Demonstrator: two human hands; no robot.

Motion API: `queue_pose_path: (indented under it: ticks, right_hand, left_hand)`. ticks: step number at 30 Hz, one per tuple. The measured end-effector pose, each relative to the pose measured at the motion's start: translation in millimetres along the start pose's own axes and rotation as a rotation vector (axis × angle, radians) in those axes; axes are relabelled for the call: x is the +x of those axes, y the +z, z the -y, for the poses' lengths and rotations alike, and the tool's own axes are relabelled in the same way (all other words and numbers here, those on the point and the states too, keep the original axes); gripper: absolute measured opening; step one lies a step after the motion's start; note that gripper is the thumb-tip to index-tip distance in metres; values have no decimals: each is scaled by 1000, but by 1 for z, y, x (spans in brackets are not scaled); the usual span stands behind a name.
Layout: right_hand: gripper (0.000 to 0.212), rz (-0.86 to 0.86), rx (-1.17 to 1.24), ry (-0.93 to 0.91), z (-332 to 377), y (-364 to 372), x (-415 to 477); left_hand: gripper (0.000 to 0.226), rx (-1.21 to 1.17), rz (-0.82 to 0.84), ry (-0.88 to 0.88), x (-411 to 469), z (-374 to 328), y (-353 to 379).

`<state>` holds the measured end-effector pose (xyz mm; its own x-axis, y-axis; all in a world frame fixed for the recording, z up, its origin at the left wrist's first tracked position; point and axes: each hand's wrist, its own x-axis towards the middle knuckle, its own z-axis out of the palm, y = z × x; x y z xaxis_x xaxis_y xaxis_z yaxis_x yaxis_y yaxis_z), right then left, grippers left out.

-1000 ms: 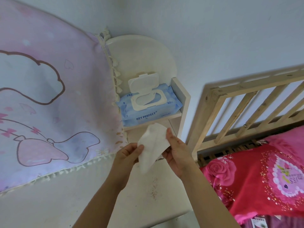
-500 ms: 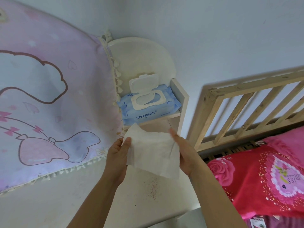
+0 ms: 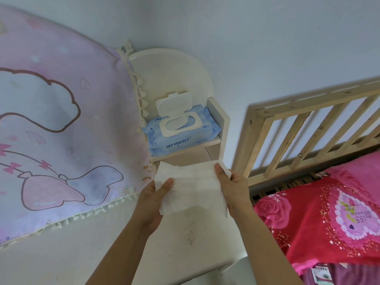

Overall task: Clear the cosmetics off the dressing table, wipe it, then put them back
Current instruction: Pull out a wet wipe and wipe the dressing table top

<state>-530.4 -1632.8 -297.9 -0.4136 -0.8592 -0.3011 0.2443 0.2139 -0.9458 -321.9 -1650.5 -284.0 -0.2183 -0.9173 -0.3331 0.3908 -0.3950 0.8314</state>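
A white wet wipe (image 3: 193, 188) is spread flat between my hands above the cream dressing table top (image 3: 181, 254). My left hand (image 3: 153, 199) pinches its left edge with the thumb on top. My right hand (image 3: 231, 187) pinches its upper right corner. Reddish-brown specks (image 3: 190, 233) stain the table top just below the wipe. A blue wet-wipe pack (image 3: 181, 133) marked HEY PERFECT lies on the small shelf behind, its white lid flipped open. No cosmetics are in view.
A pink cartoon-printed cloth (image 3: 61, 130) with a tasselled edge hangs over the left side. A wooden bed rail (image 3: 304, 128) and a red rose-patterned quilt (image 3: 329, 212) lie right of the table. The white shelf side panel (image 3: 223, 128) stands beside the pack.
The wipe was folded into a narrow strip between my hands; now it is unfolded into a wide flat sheet, and my hands have moved apart.
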Motion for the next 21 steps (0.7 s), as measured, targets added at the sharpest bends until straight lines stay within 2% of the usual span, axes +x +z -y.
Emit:
queue_pose_path:
  ticks: [3,5,6,10,13,17,19,20,21]
  right_hand:
    - [43,-232,-6,7,1,-10,3]
    - [37,-367,43,21,6,-28,8]
    - [33,-377,53,14,7,-37,10]
    - [22,-271,86,82,6,-52,15]
    - [23,-185,176,155,-3,-42,11]
    - [44,-94,176,210,-16,-28,9]
    - [42,-54,158,206,-19,-24,10]
    - [40,-40,152,200,-19,-24,10]
    - [39,-24,147,192,-19,-23,11]
  left_hand:
    - [33,-89,-103,7,4,0,-4]
    - [33,-133,-222,65,6,-9,-12]
    - [32,-99,-264,95,5,-14,-15]
    - [30,235,-317,284,-1,-37,-8]
    - [29,508,-419,632,-2,-70,18]
    - [14,744,-517,1164,7,-113,60]
    - [11,911,-446,1372,21,-122,74]
    - [18,1033,-355,1404,32,-121,77]
    - [23,1181,-248,1349,43,-118,77]
